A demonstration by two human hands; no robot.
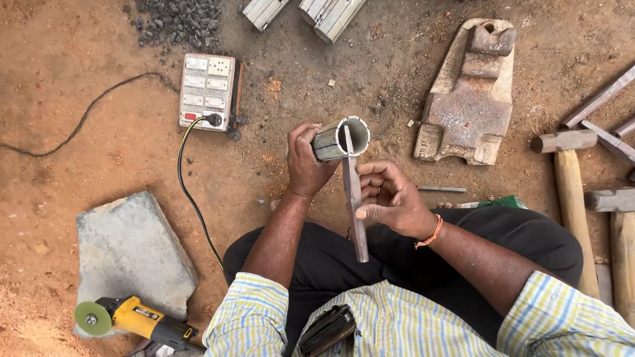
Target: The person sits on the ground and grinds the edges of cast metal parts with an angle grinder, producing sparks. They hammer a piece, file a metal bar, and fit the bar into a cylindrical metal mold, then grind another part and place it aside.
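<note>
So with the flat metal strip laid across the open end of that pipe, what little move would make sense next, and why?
Probably a small nudge of the metal strip sideways with the right hand, to centre it. Its upper end rests across the mouth of the pipe, seemingly left of the middle, while the left hand grips the pipe body. That is a guess from how they sit.

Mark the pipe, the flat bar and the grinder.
pipe (329, 141): head view, on its grey outer wall beside the left hand's fingers.
flat bar (358, 228): head view, on its lower length below the right hand.
grinder (137, 316): head view, on its yellow body.
</note>
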